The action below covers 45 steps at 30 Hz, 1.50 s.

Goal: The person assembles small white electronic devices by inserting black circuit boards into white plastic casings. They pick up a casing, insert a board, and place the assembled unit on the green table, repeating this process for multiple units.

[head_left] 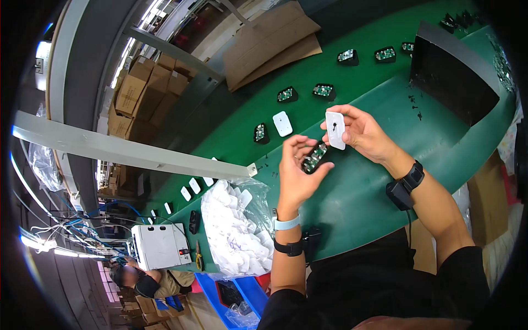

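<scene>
My left hand (297, 173) grips a small black housing with a green circuit board (315, 158) inside, its board side facing up. Held between the thumb and fingers of my right hand (366, 135) is a white plastic cover (335, 132), tilted upright, with a small dark part at its middle. The cover is just right of the housing; whether they touch I cannot tell. Beyond my hands, another white cover (282, 124) lies flat on the green bench, beside a black housing with a board (260, 132). Two similar housings (286, 94) sit farther back.
A clear bag of white covers (234, 231) stands left of my left forearm. Near it are yellow-handled pliers (199, 258) and a white machine (160, 246). A black bin (454, 71), loose small dark parts (414, 103) and cardboard (269, 44) occupy the far side. A metal bar (137, 146) crosses at left.
</scene>
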Available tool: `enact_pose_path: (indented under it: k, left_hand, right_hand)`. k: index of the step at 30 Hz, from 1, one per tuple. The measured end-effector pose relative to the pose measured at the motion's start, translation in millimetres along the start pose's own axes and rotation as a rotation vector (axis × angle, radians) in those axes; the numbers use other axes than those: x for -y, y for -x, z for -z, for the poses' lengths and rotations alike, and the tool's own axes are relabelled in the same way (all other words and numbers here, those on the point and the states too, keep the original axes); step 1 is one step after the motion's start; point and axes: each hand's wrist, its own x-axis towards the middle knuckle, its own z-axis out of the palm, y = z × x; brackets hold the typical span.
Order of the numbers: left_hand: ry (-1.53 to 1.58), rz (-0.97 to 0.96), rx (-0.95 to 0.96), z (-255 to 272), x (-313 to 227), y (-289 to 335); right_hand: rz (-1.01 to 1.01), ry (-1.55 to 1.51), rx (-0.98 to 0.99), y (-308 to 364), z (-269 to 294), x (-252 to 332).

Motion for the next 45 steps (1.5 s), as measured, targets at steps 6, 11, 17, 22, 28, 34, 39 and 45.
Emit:
enact_pose_path:
  k: [6, 11, 17, 22, 28, 34, 39, 45]
  left_hand:
    - [0.278, -0.065, -0.172, 1, 17, 3]
    - [0.195, 0.009, -0.134, 6, 19, 6]
    - [0.057, -0.009, -0.050, 0, 28, 11]
    - [0.325, -0.067, -0.153, 8, 41, 7]
    - [-0.008, -0.090, -0.026, -2, 41, 8]
    - [0.271, -0.103, -0.127, 0, 47, 7]
    - [0.537, 0.054, -0.199, -1, 42, 6]
    - [0.479, -0.045, -0.239, -14, 35, 9]
  right_hand:
    - [-0.126, 0.049, 0.086, 2, 0, -5]
    - [-0.028, 0.041, 0.034, 2, 2, -6]
    - [-0.108, 0.035, 0.096, 3, 0, -9]
    - [-0.157, 0.089, 0.121, 7, -7, -13]
    - [-0.044, -0.048, 0.074, 5, 2, -8]
    - [-0.124, 0.017, 0.061, 4, -1, -7]
    - [-0.070, 0.064, 0.037, 4, -5, -10]
    - [-0.059, 0.263, -0.107, 4, -7, -17]
